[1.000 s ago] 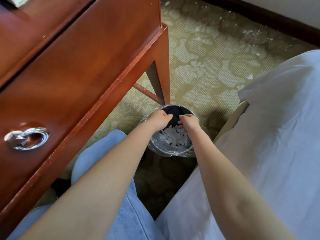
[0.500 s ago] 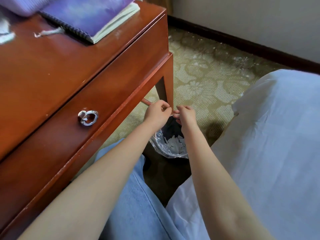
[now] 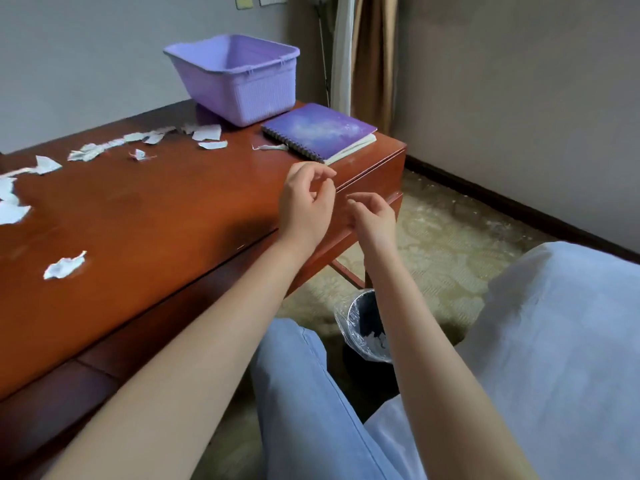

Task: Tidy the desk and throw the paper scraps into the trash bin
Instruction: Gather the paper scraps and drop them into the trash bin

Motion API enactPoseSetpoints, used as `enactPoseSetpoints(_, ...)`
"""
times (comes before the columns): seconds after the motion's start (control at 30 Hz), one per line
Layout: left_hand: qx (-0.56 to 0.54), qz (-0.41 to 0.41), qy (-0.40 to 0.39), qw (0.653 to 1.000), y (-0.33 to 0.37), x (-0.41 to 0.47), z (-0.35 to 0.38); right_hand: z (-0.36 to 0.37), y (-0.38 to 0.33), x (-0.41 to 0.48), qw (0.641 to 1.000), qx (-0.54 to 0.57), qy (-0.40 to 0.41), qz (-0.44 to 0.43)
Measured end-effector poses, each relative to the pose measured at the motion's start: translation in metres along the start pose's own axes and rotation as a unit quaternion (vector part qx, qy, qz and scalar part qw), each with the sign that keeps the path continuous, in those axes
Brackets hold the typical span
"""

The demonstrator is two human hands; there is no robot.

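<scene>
Fig., head view. Wooden desk [image 3: 156, 216] fills the left half, its right-hand corner towards the centre. White bed sheet [image 3: 561, 341] occupies the lower right. Patterned carpet [image 3: 450, 244] lies btwn desk and sheet, w/ pale specks along the wall. A leg in blue jeans [image 3: 304, 393] shows at bottom centre, below the desk edge.

Purple basket [image 3: 242, 88] stands upright at the far end of the desk top, open side up. Purple spiral notebook [image 3: 318, 131] lies flat and closed just beside it, at the desk's far right corner.

Trash bin [image 3: 343, 320] stands on the carpet by the desk leg, btwn the knee and the sheet; it has a clear plastic liner, white scraps [image 3: 375, 341] inside, and is partly hidden by the right forearm.

Left hand [image 3: 304, 202] is raised over the desk's right edge; right hand [image 3: 375, 216] just beside it, beyond that edge. Both have fingers loosely curled and apart, w/ nothing visible in either.

Paper scraps on the desk top: a row [image 3: 145, 136] running left from the basket, a cluster [image 3: 10, 209] at the left margin, one piece [image 3: 64, 266] near the front edge, and a strip [image 3: 270, 147] touching the notebook's binding.
</scene>
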State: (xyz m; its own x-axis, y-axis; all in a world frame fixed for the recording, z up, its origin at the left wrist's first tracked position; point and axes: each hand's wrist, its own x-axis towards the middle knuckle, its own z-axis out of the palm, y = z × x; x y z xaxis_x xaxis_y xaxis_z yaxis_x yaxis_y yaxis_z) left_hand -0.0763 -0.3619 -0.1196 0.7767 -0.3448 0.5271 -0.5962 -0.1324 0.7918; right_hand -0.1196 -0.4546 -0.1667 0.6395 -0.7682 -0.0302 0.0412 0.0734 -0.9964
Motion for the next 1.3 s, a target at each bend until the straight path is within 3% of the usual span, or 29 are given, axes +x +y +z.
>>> enactPoseSetpoints(0.27,0.109,-0.086,0.097,0.986,-0.027,0.042,-0.116,0.103,-0.045,-0.014,0.986,-0.115,-0.082,-0.093)
enactPoseSetpoints(0.4,0.181,-0.217,0.029,0.959,-0.051,0.06,-0.155,0.141,-0.058,-0.002,0.954,-0.243,-0.128,-0.117)
enactPoseSetpoints(0.57,0.248,-0.26,-0.02,0.933,-0.077,0.098,-0.179,0.196,-0.061,0.028,0.904,-0.356,-0.194,-0.134)
enactPoseSetpoints(0.73,0.347,-0.26,-0.034,0.901,-0.13,0.149,-0.197,0.254,-0.043,0.078,0.828,-0.483,-0.211,-0.191)
enactPoseSetpoints(0.9,0.467,-0.25,-0.095,0.843,-0.186,0.199,-0.205,0.31,-0.026,0.122,0.779,-0.557,-0.193,-0.212)
enactPoseSetpoints(1.0,0.493,-0.237,-0.128,0.827,-0.212,0.224,-0.213,0.331,-0.02,0.149,0.761,-0.583,-0.186,-0.215)
enactPoseSetpoints(1.3,0.51,-0.25,-0.199,0.799,-0.258,0.251,-0.233,0.382,-0.009,0.185,0.707,-0.611,-0.268,-0.235)
